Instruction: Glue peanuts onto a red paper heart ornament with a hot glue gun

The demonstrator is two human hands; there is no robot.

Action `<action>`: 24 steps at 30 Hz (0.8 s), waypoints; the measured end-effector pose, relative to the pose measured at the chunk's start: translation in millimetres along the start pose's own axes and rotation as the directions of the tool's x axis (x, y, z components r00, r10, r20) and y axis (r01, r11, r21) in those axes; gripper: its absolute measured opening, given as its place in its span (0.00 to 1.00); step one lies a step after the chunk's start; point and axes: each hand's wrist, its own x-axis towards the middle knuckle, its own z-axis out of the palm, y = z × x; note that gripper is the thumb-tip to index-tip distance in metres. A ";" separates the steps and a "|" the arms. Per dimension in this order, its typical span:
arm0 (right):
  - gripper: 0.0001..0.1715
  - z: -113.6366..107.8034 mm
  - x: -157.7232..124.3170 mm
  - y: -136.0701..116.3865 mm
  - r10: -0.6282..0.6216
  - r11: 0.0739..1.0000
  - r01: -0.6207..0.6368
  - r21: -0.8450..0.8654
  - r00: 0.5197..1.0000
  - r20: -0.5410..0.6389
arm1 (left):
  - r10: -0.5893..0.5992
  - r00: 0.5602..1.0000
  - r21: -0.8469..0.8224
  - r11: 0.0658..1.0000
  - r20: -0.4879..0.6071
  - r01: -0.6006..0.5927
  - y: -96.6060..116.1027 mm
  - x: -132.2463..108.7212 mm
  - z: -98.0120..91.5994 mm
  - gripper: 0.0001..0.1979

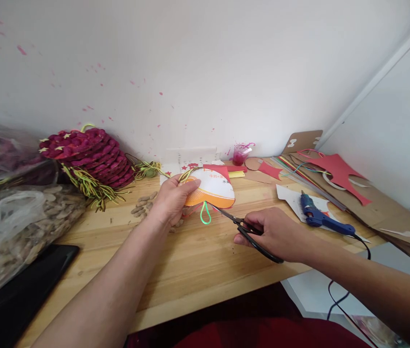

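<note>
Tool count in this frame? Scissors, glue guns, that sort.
2. Black scissors in the right hand, tips by the paper piece the left hand holds; blue glue gun lying on white paper, right of that hand. Others may hide under the cardboard.

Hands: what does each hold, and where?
Right hand holds black scissors by the handles; left hand grips the white-orange paper piece at its left edge.

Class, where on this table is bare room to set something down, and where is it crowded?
Bare wood lies at the front of the table, between the left hand holding a paper piece and the right hand holding scissors. Another patch lies between the left forearm and the black tray. Crowded: right side, with glue gun and cardboard; the left, with bags.
</note>
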 end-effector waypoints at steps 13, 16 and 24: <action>0.33 -0.2 0.5 2.4 -0.021 0.999 0.021 -0.025 1.000 -0.010 | -0.043 0.999 0.034 0.999 0.010 0.042 -4.2 -0.4 0.5 0.13; 0.33 -0.1 0.0 3.4 -0.031 0.999 0.031 -0.029 0.999 -0.014 | -0.043 0.999 0.035 0.998 0.009 0.043 -4.3 0.1 0.8 0.12; 0.33 0.9 0.6 3.5 -0.030 0.997 0.026 -0.068 0.998 -0.057 | -0.048 0.999 0.022 0.999 -0.017 0.048 -4.9 -2.1 4.5 0.15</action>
